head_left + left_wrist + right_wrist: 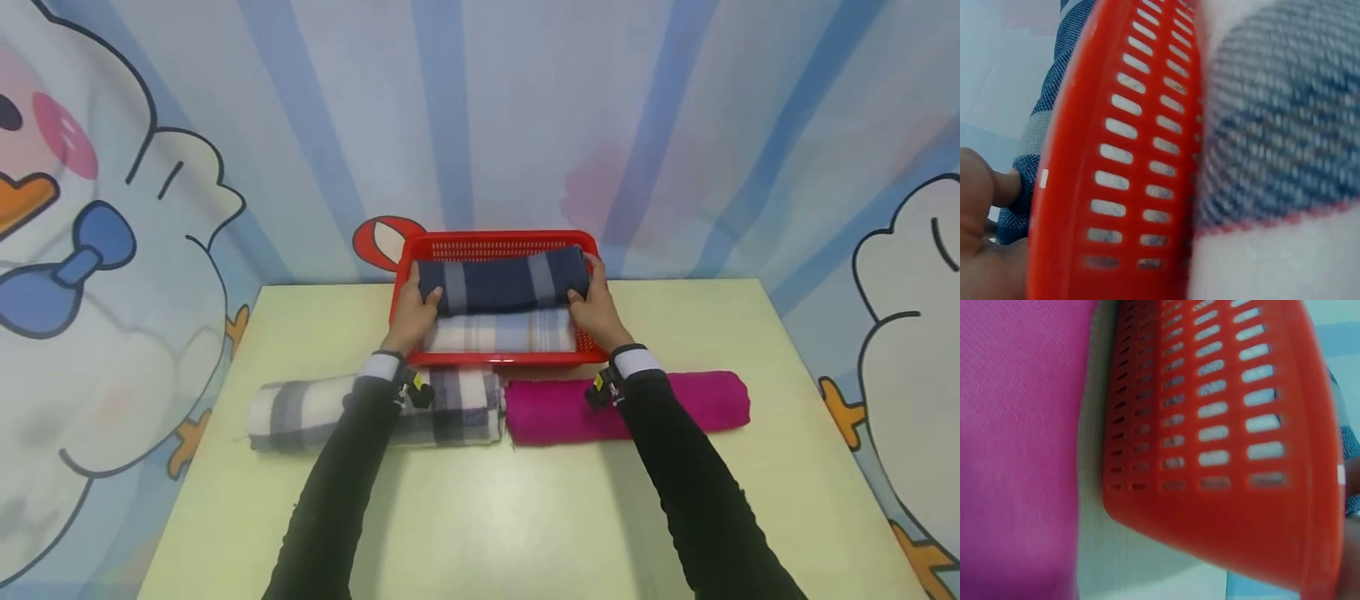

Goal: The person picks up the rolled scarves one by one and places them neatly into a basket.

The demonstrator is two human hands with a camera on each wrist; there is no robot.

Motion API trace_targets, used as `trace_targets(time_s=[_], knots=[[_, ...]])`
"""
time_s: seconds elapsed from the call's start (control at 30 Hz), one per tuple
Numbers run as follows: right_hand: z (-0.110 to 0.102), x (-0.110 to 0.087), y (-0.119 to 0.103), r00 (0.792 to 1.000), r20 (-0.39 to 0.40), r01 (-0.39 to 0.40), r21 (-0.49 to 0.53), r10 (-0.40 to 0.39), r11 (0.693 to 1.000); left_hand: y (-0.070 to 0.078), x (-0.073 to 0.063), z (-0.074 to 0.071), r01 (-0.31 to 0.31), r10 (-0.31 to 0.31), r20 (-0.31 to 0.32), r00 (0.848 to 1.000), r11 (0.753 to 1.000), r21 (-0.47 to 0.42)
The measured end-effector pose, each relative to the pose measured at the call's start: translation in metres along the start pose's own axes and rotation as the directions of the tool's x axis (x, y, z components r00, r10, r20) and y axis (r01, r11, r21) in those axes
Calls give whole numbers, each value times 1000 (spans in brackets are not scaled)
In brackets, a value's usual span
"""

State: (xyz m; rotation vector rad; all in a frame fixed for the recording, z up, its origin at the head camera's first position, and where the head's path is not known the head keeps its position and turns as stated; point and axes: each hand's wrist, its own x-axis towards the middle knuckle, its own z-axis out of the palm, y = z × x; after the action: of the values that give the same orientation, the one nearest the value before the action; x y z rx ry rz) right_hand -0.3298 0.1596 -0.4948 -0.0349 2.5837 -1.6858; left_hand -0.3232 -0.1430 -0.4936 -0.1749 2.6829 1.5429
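Observation:
A rolled navy cloth with pale stripes (495,282) lies across the far half of the red basket (510,358). My left hand (412,315) grips its left end, thumb on the near side, and my right hand (598,310) grips its right end the same way. Nearer to me inside the basket is a white cloth with pale blue and tan stripes (510,332). In the left wrist view, the fingers (1007,187) pinch the navy cloth (1047,100) behind the basket's rim. Only a sliver of the right hand (1352,537) shows in the right wrist view.
In front of the basket, a rolled white and grey checked cloth (457,408) lies on the left and a rolled magenta cloth (697,402) on the right. They rest on a pale yellow table (495,517). A printed wall (517,125) rises behind.

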Motion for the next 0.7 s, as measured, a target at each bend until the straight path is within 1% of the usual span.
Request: trace_targets(time_s=[0.1, 0.2, 0.33, 0.5, 0.6, 0.7], knots=[[4, 4, -1, 999, -32, -28, -24, 27, 999, 1, 4, -1, -22, 22, -1, 1000, 1000, 13], [10, 7, 2, 998, -46, -54, -32, 53, 998, -3, 7, 0, -44, 44, -6, 999, 998, 50], [11, 10, 5, 997, -47, -67, -81, 63, 994, -6, 13, 3, -64, 63, 12, 998, 993, 102], [12, 12, 4, 997, -32, -76, -147, 72, 986, -11, 23, 7, -93, 90, 38, 995, 991, 98], [14, 14, 4, 998, -37, -65, -210, 58, 976, -14, 28, 10, -93, 87, 66, 994, 991, 100], [17, 15, 4, 998, -58, -37, -276, 21, 961, -16, 30, 11, -84, 75, 90, 993, 991, 103]])
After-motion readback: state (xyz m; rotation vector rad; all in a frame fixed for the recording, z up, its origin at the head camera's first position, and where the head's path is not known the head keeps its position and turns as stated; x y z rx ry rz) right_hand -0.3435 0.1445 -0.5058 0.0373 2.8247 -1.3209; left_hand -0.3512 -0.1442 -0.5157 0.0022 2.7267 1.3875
